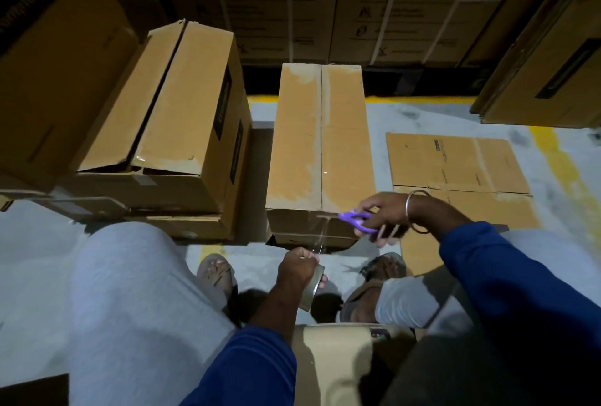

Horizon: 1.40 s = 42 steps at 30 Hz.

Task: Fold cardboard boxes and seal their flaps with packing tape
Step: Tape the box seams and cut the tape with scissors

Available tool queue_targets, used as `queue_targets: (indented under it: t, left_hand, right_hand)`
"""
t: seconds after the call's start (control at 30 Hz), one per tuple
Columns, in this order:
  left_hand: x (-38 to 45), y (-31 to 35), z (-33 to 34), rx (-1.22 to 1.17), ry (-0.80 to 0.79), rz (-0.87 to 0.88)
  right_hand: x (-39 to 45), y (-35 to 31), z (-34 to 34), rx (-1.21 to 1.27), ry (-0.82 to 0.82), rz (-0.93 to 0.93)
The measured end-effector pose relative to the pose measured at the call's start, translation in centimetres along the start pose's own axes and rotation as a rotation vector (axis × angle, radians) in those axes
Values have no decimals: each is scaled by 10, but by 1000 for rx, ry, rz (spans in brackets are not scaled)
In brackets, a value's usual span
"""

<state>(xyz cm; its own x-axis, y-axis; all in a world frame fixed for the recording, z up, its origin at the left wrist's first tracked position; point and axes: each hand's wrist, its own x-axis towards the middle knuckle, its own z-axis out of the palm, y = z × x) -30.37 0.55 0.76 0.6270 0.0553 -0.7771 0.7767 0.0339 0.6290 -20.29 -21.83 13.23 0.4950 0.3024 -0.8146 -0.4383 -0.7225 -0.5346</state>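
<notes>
Grey concrete floor (432, 116) with yellow painted lines (562, 175) along far edge and right side. Grey trousers (130, 301) over knees. Sandals (216, 272) on both feet. Metal bangle (414, 210) on wrist. Blue sleeves (507, 279). Beige seat (331, 363) underneath.

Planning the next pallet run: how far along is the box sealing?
Done: the upright brown cardboard box has clear tape along its top seam. In hand: left hand holds the tape roll taut, right hand brings purple scissors to cut. Left: the flattened cardboard sheets remain unfolded.
</notes>
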Motion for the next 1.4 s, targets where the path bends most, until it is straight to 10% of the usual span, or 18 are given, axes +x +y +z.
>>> queue_targets:
  t: [0.2, 1.4]
  left_hand:
    - [3, -3, 0, 14, 28, -18]
    - [9, 2, -2, 184, 50, -59]
  right_hand:
    - [31, 21, 6, -194, -169, 356]
    - [75, 18, 29, -179, -61, 195]
